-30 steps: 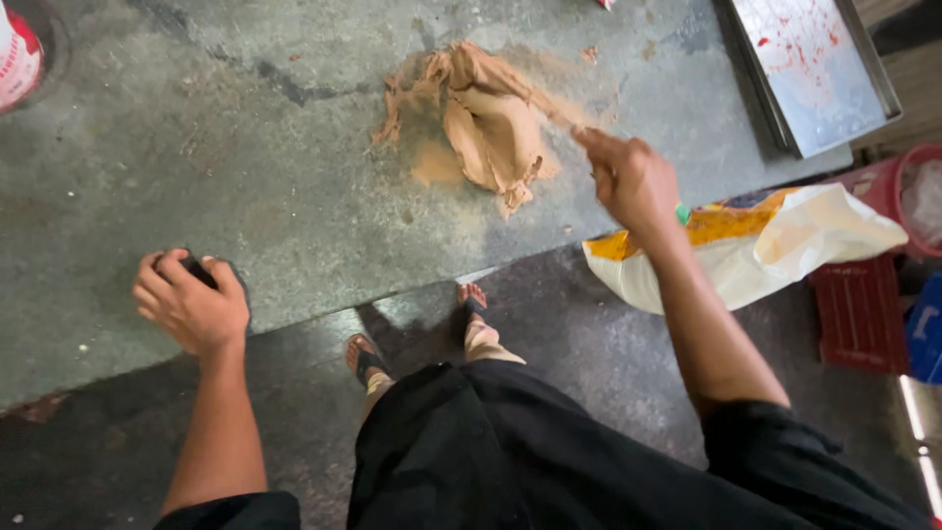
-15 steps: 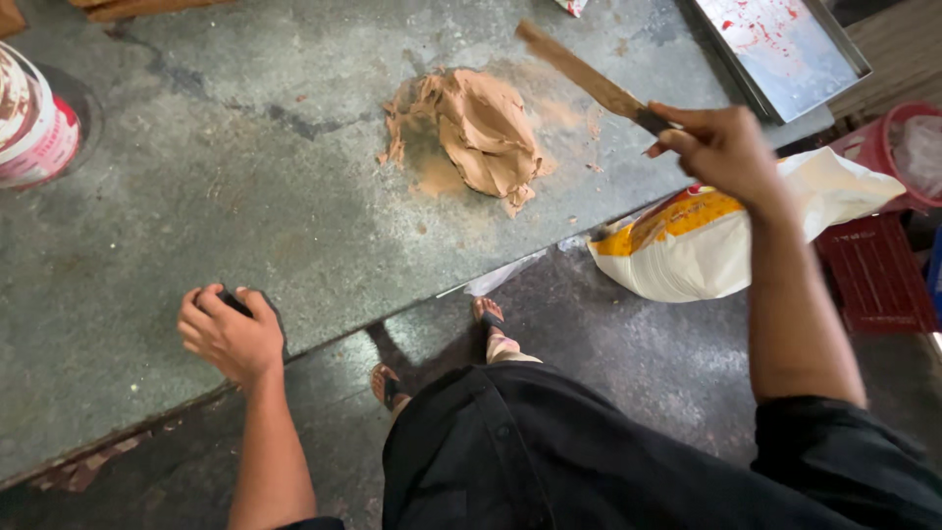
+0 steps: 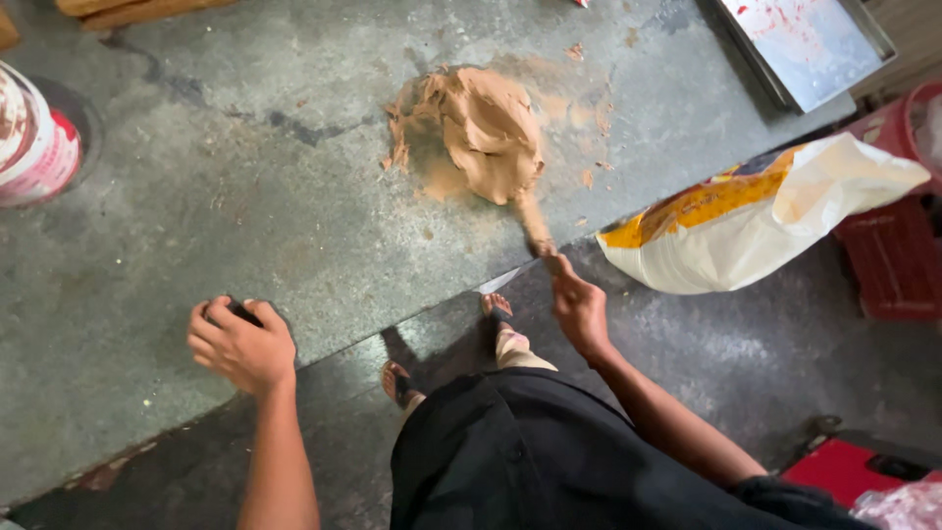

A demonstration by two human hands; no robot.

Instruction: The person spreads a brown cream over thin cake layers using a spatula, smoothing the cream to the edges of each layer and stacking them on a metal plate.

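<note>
Closest to the camera is the person's black clothing (image 3: 549, 451), and below it two sandalled feet (image 3: 496, 312) on the dark floor (image 3: 746, 353) right at the edge of the desk.

Left hand (image 3: 240, 344) sits on the near edge of the grey concrete desk (image 3: 196, 196), fingers curled around something small and dark (image 3: 245, 314). Can't really tell what that thing is, only a sliver shows past the knuckles.

Right hand (image 3: 579, 309) is out over the desk edge, closed tight on the handle end of a flat scraper-like tool (image 3: 535, 226). The blade is smeared with the brown stuff and its tip reaches into the near side of the lump of brown clay-like paste (image 3: 486, 128). That lump sits about mid-desk, a bit toward the far side, with a dusty brown smear around it and a few crumbs (image 3: 589, 177) scattered to the right.

Off to the right, a white and yellow sack (image 3: 775, 216) lies slumped just beside the desk edge, with a red crate (image 3: 898, 260) behind it. There's another red thing (image 3: 844, 466) low down by the person's right elbow.

Farther back on the desk: a red and white bucket (image 3: 34, 142) at the left edge, some wooden pieces (image 3: 128, 10) at the top left, and a metal tray (image 3: 810, 44) with red smears at the far right corner.
</note>
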